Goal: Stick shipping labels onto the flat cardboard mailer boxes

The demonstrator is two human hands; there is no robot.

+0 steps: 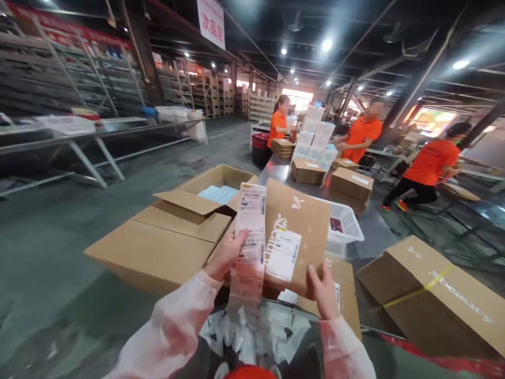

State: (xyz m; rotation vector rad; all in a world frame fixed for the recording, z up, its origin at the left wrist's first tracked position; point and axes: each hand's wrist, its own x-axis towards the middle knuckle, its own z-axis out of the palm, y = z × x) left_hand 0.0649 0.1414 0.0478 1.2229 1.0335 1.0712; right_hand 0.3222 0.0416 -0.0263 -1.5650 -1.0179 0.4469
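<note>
My left hand (pixel 232 250) pinches a long strip of printed shipping labels (pixel 252 210), which hangs down past the wrist. My right hand (pixel 321 284) grips the lower right corner of a flat brown carton (pixel 311 226), held tilted in front of me. White lettering and a white label (pixel 284 255) are on the carton's face. The label strip overlaps the carton's left edge. Beneath my right hand lies another brown carton (pixel 347 284) with a label partly hidden by the hand. Crumpled clear and white backing hangs below, near my body.
An open box (pixel 158 247) with light-blue packs (pixel 218 194) stands left. Bundled flat cartons (pixel 445 295) lie right; a white basket (pixel 349 221) sits on the metal table (pixel 376 231). Three people in orange shirts (pixel 278 126) work beyond, near stacked white packages (pixel 313 137). Shelving lines the left.
</note>
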